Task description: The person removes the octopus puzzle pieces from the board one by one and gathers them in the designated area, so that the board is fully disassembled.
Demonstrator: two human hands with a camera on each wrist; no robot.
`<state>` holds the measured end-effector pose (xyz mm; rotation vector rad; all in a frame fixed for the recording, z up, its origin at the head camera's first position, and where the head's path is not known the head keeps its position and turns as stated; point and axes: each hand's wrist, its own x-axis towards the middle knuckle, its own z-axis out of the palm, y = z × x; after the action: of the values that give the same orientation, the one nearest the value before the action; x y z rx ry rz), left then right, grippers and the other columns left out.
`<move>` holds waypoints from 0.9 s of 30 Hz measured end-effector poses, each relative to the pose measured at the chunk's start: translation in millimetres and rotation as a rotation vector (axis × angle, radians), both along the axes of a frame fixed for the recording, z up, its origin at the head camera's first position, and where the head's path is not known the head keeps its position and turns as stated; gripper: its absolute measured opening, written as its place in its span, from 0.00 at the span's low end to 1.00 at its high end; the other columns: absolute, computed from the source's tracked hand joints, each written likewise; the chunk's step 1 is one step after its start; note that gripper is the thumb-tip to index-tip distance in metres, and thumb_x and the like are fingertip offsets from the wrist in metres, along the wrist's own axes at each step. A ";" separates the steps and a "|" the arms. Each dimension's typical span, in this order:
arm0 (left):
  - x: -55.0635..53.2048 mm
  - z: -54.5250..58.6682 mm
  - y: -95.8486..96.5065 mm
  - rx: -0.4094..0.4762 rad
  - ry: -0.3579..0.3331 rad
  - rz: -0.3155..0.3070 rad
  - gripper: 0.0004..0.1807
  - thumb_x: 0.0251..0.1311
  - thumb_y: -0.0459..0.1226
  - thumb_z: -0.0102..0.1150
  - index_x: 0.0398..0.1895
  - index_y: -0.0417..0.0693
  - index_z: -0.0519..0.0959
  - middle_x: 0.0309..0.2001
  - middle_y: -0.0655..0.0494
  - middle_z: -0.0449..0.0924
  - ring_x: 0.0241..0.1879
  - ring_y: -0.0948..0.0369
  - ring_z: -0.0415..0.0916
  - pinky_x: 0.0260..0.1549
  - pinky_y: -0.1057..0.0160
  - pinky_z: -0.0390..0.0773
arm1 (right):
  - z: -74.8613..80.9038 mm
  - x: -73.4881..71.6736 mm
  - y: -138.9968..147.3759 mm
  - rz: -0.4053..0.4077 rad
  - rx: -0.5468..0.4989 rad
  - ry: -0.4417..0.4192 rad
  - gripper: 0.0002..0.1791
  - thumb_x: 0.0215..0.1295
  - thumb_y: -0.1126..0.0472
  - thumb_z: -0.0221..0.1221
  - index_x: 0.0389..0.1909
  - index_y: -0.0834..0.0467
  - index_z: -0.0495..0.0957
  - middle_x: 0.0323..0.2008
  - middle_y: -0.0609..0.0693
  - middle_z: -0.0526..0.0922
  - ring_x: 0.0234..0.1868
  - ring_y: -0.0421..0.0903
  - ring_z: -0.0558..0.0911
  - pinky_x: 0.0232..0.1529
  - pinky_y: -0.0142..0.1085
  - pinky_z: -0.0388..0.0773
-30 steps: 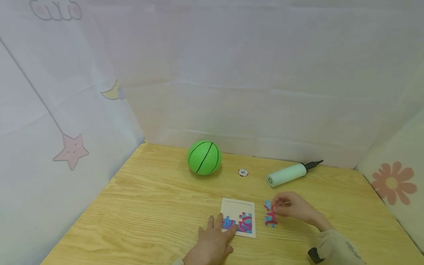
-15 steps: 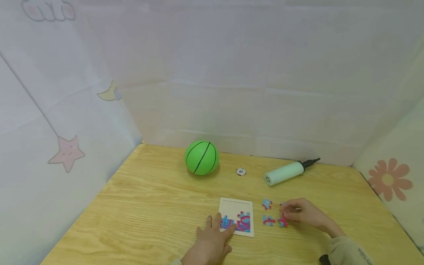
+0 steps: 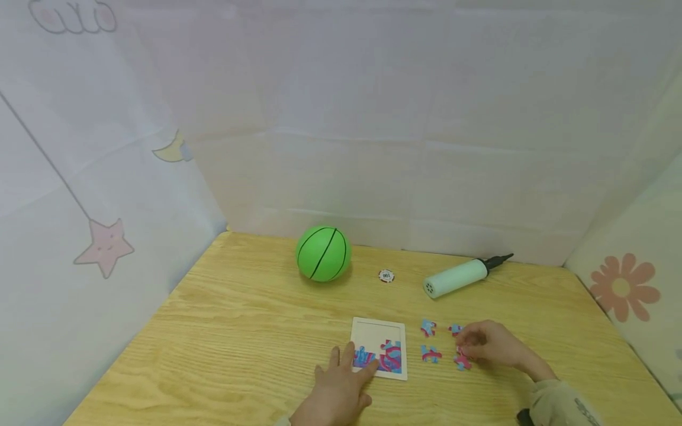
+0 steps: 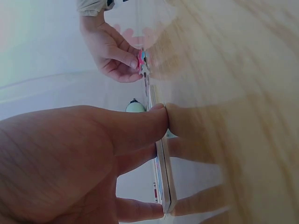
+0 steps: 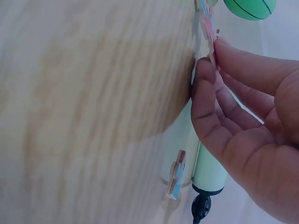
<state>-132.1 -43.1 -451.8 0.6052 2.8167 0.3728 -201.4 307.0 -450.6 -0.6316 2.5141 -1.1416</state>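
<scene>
My left hand [image 3: 337, 390] lies with fingers spread on the lower left of a pale wooden puzzle tray [image 3: 379, 325]. In the left wrist view its thumb [image 4: 140, 128] touches the tray's edge. Blue, pink and purple pieces fill the tray's lower part. To the right, my right hand [image 3: 492, 344] pinches a pink and blue jigsaw piece [image 3: 462, 361], seen tilted up from the table in the left wrist view. One loose piece [image 3: 456, 329] lies just beyond those fingers, partly covered. Two others, an upper piece [image 3: 428, 328] and a lower piece [image 3: 430, 354], lie nearer the tray.
Toward the back of the wooden table [image 3: 240, 331] stand a green ball [image 3: 322, 254], a round chip [image 3: 386, 276] marked 100 and a pale green hand pump [image 3: 458, 278] with a black nozzle. A printed cloth [image 3: 341, 148] hangs behind and at both sides.
My right hand has moved to the right with the pinched piece, away from the tray, and the loose pieces beside it now show apart. The left hand stays on the tray.
</scene>
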 end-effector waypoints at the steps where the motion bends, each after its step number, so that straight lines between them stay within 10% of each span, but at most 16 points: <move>1: 0.0 -0.1 0.1 -0.001 0.000 0.000 0.31 0.57 0.51 0.62 0.67 0.71 0.68 0.70 0.41 0.57 0.66 0.34 0.56 0.48 0.28 0.65 | 0.7 0.3 -0.2 -0.010 0.025 0.011 0.07 0.62 0.63 0.63 0.38 0.62 0.81 0.34 0.49 0.84 0.31 0.34 0.77 0.30 0.31 0.75; 27: 0.1 0.0 0.1 -0.008 0.013 -0.001 0.32 0.57 0.52 0.62 0.67 0.71 0.68 0.70 0.40 0.58 0.66 0.35 0.56 0.48 0.29 0.66 | 0.1 -1.6 5.9 -0.043 0.125 0.124 0.05 0.57 0.60 0.67 0.32 0.55 0.82 0.31 0.40 0.83 0.31 0.32 0.79 0.32 0.30 0.75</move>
<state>-131.9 -43.0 -451.8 0.6095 2.8286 0.3585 -203.0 312.9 -450.5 -0.6355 2.6906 -0.9774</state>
